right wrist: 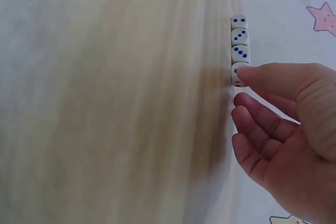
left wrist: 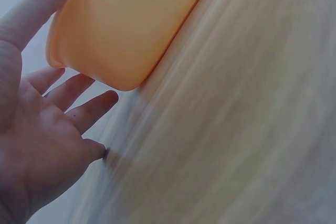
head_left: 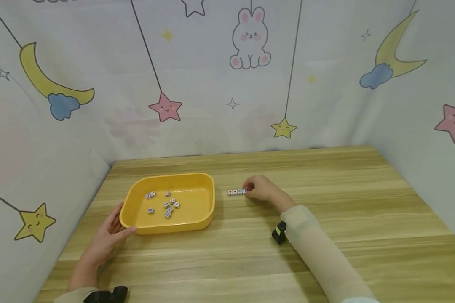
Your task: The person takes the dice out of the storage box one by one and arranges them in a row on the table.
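Observation:
In the head view, my left hand (head_left: 105, 237) rests at the near left corner of a yellow tray (head_left: 208, 219), thumb along its front and fingers along its left side. The left wrist view shows those fingers spread, the lower ones off the wall. Several white dice (head_left: 167, 206) lie scattered inside the tray. Right of it, a short straight row of dice (head_left: 235, 192) stands on the table, sides together. My right hand (head_left: 263, 189) pinches the die (right wrist: 237, 74) at the row's right end, its thumb over one face. The other fingers curl loosely beside it.
The wood-grain table (head_left: 227, 261) runs back to a pale curtain (head_left: 212, 75) printed with stars, moons and a rabbit, which also closes in both sides. Each wrist carries a small black camera (head_left: 279, 232).

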`<action>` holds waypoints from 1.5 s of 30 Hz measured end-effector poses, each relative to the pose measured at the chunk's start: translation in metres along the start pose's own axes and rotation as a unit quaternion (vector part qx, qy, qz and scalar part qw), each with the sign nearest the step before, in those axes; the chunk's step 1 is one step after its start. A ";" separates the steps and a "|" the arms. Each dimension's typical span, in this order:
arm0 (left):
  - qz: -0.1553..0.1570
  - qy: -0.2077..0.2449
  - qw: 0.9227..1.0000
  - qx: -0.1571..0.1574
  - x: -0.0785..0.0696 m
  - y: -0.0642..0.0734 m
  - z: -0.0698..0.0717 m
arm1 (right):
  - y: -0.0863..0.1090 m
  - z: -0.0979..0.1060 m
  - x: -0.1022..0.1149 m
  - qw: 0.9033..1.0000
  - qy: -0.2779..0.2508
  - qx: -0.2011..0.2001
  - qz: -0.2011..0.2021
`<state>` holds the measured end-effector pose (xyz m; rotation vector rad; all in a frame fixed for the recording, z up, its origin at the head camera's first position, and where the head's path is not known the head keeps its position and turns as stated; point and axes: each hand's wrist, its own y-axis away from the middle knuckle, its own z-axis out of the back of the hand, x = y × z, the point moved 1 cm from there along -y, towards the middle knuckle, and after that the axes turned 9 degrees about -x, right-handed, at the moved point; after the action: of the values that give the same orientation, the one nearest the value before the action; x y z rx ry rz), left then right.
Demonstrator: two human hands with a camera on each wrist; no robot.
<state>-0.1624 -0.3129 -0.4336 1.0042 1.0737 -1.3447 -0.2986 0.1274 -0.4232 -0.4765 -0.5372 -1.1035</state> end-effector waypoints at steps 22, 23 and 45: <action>0.001 -0.015 1.000 -0.010 0.000 0.001 0.002 | -0.036 0.019 0.082 0.999 -0.017 0.015 0.043; 0.002 -0.015 1.000 -0.011 0.000 0.001 0.002 | -0.037 0.017 0.086 0.998 -0.015 0.017 0.053; 0.016 -0.035 0.999 -0.017 -0.004 0.000 0.001 | -0.053 -0.058 0.157 0.984 0.014 0.104 0.146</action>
<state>-0.1623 -0.3132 -0.4296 0.9399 1.0204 -1.3224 -0.2825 -0.0373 -0.3658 -0.3423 -0.5323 -0.7639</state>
